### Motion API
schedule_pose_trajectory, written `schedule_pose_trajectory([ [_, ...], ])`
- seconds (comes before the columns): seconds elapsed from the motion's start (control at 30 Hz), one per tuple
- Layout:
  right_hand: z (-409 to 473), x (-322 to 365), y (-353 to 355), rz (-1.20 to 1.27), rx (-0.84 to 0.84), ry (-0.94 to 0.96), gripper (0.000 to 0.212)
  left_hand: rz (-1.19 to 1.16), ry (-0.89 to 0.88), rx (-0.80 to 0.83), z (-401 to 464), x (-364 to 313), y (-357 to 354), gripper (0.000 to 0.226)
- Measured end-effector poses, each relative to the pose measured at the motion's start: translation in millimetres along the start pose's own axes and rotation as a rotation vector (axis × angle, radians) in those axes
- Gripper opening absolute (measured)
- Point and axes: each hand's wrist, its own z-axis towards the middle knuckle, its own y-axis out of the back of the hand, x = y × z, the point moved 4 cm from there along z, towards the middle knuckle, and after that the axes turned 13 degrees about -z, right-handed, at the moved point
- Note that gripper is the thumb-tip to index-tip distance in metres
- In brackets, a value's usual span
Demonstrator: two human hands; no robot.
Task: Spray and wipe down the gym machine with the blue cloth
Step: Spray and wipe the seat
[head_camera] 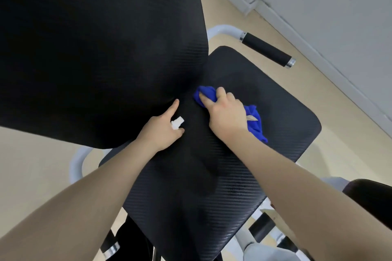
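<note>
Bunching soft, light blue cloth [255, 122] in right hand [224, 112], fingers curled round it on seat pad [275, 116]; left hand [164, 131] grips small spray bottle [177, 122], forefinger extended.

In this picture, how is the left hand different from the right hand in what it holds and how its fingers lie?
The left hand holds a small white spray nozzle, while the right hand grips the blue cloth. The left hand's forefinger points out straight toward the backrest pad; the right hand's fingers curl into the cloth. The right hand presses the cloth on the seat pad. Both hands are bare and lie over the seat.
</note>
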Motion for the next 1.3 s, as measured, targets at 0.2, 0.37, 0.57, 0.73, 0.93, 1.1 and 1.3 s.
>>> schedule_pose_trajectory([
  [0.2, 74.9, -73.4, 5.6, -0.031, 0.021, -0.288, 0.051, 0.072, 0.035, 0.053, 6.4, -3.2, 0.4, 0.090],
  [0.37, 87.0, -53.5, 9.0, 0.000, 0.021, -0.280, 0.044, 0.018, 0.036, 0.031, 12.0, 1.2, -1.1, 0.091],
  [0.57, 50.1, -8.1, 10.5, -0.078, -0.020, 0.195, 0.049, 0.049, 0.051, 0.019, 4.4, -6.2, -3.1, 0.090],
  [0.73, 117.7, -103.0, 9.6, -0.092, 0.149, -0.333, 0.036, 0.049, 0.052, 0.017, 3.0, -5.1, -3.6, 0.090],
  [0.93, 68.0, -69.8, 7.3, 0.044, -0.008, -0.151, 0.051, 0.056, 0.064, -0.001, 3.5, -5.5, -1.5, 0.089],
  [1.1, 22.6, -56.2, 4.6, -0.058, -0.010, 0.220, 0.056, 0.098, 0.070, -0.002, -3.5, -14.9, 0.0, 0.088],
  [1.3, 42.0, -105.3, 3.4, 0.029, -0.048, -0.247, 0.055, 0.117, 0.081, -0.036, -2.8, -11.7, -1.1, 0.087],
])
